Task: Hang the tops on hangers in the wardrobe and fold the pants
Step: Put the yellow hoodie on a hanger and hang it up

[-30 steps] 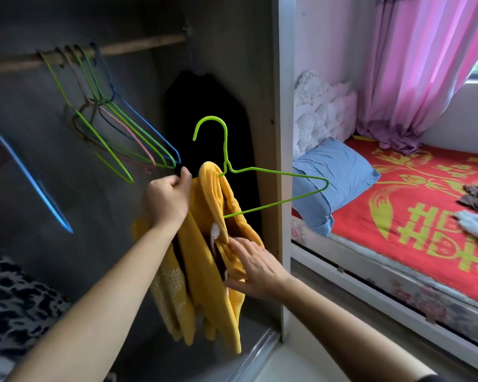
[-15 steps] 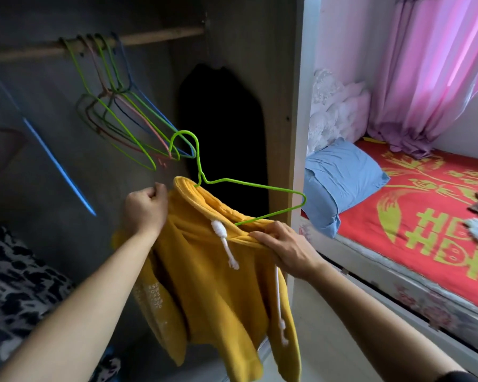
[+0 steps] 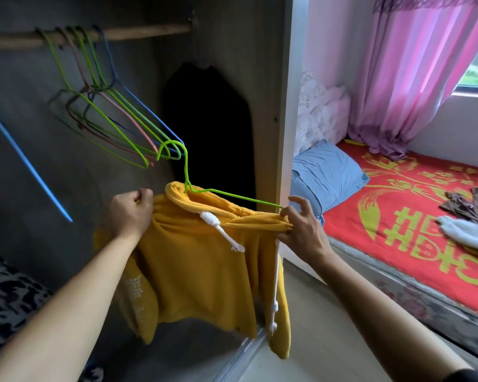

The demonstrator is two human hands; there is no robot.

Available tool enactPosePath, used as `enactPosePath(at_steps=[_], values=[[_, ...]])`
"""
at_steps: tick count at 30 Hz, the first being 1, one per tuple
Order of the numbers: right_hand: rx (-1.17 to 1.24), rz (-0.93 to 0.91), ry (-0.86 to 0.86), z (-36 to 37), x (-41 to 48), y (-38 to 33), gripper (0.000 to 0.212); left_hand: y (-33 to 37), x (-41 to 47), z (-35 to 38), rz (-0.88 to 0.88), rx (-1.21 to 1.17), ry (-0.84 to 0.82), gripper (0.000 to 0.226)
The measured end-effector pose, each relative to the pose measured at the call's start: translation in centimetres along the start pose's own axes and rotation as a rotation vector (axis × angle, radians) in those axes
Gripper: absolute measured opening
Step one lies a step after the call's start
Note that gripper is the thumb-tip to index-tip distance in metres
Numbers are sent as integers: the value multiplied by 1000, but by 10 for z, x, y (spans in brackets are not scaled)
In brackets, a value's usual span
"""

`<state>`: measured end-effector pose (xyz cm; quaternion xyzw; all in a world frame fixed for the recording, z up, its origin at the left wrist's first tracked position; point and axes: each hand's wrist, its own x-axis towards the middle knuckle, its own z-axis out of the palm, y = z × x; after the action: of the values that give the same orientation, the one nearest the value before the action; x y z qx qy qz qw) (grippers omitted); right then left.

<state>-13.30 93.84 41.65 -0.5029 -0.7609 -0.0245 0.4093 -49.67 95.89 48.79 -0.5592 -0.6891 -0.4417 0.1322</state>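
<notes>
1. Fingers point(image 3: 141, 194) of left hand point(image 3: 130, 213) clenched on the left shoulder of the yellow hoodie point(image 3: 204, 260); thumb and forefinger of right hand point(image 3: 301, 230) pinching the right shoulder fabric, remaining fingers lifted and spread.
2. Stretched between the two grips: hoodie, hanging at chest height in front of the open wardrobe point(image 3: 232, 51), not yet on the rail.
3. Just above the right fingertips: bare arm of the green hanger point(image 3: 188, 177), its neck rising out of the collar, right shoulder apparently not yet seated over the wire.
4. Up and left of the left fingers: rail point(image 3: 138, 33) with a bunch of empty hangers point(image 3: 108, 111).
5. Well right of the right hand: bed point(image 3: 398, 216) with more garments point(image 3: 469, 216) lying on it.
6. Progress, as a judgement: first top only partly dressed on its hanger; hooking on the rail, other clothes, and folding pants all left.
7. Against half a second ago: hands wider apart, hoodie spread flatter, right hand shifted out along the shoulder.
</notes>
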Motion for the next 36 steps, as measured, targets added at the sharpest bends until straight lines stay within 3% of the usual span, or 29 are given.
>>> enactPosePath(at_steps=[3,8,11,14,19,21,26,29,31,33,36], values=[[36,-75,31,-3,1,-3,39,0,0,3,-25,-25,-26,48],[36,-116,-136,-16,4,5,65,7,6,2,94,-17,-23,46],[-97,-412,-286,-24,10,14,45,14,11,4,219,33,-9,47],[-221,-542,-343,-29,14,16,38,19,8,2,321,19,-33,48],[-235,-573,-266,-28,14,-3,24,42,-13,-2,391,-74,-84,67],[-199,-565,-243,-23,13,-15,29,53,-21,-2,461,-82,-97,74],[-159,-487,-179,-18,12,-31,22,75,-38,7,609,17,-181,52],[-154,-501,-124,-16,16,-32,28,78,-38,16,624,87,-191,40],[-137,-565,-130,-19,10,-23,27,61,-29,17,514,124,-178,39],[-128,-612,-213,-24,-2,-7,25,41,-18,15,351,152,-153,39],[-211,-591,-418,-24,-15,8,29,31,-16,15,405,138,-155,35]])
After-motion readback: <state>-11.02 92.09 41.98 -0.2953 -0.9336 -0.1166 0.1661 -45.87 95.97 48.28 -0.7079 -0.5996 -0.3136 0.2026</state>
